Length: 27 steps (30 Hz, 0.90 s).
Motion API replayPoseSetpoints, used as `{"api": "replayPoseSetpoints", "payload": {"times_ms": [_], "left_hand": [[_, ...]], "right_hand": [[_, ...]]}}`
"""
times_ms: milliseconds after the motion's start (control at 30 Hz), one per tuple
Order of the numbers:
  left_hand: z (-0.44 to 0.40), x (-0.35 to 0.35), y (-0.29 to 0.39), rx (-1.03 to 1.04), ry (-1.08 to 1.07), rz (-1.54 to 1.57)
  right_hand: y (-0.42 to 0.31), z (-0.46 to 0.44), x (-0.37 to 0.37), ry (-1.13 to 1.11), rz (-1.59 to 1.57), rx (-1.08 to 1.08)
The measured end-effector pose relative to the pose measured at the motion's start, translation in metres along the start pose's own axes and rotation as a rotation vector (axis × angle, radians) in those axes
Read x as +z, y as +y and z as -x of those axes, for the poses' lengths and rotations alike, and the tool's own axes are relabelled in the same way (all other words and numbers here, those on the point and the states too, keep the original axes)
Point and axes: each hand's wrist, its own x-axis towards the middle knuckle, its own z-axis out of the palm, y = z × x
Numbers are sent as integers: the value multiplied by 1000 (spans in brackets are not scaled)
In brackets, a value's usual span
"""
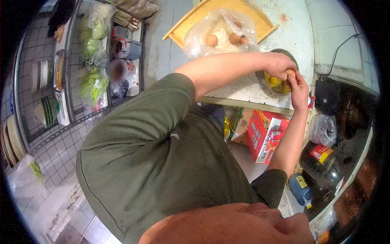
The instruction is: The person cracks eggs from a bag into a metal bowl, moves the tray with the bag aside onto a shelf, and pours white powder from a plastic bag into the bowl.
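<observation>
My left hand (281, 65) reaches over a metal bowl (297, 65) with its fingers curled. My right hand (299, 87) meets it there, thumb and fingers pinched together. Between the fingertips of both hands shows a small piece of a brown egg (289, 72); the fingers hide most of it. Yellow egg yolks (273, 81) lie in the bowl, below the hands. To the left, several brown whole eggs (211, 40) rest in a clear plastic bag (195, 44). The bag sits in a yellow wooden tray (178, 30).
The bowl and tray stand on a worn white counter (243, 87). Under it is a red and white carton (260, 134). At right are a large dark bottle (325, 168) and a blue jug (300, 188). Shelves at left hold bagged green vegetables (93, 83) and stacked plates (12, 138).
</observation>
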Motion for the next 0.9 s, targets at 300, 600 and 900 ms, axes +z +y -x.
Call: {"api": "replayPoseSetpoints", "payload": {"times_ms": [300, 600, 900], "left_hand": [[2, -13, -4, 181, -23, -120], [3, -33, 7, 6, -51, -449], [0, -26, 6, -37, 140, -279]], "right_hand": [[-7, -7, -18, -122, 408, -47], [-47, 8, -16, 92, 945, -236], [-36, 12, 2, 182, 815, -238]]}}
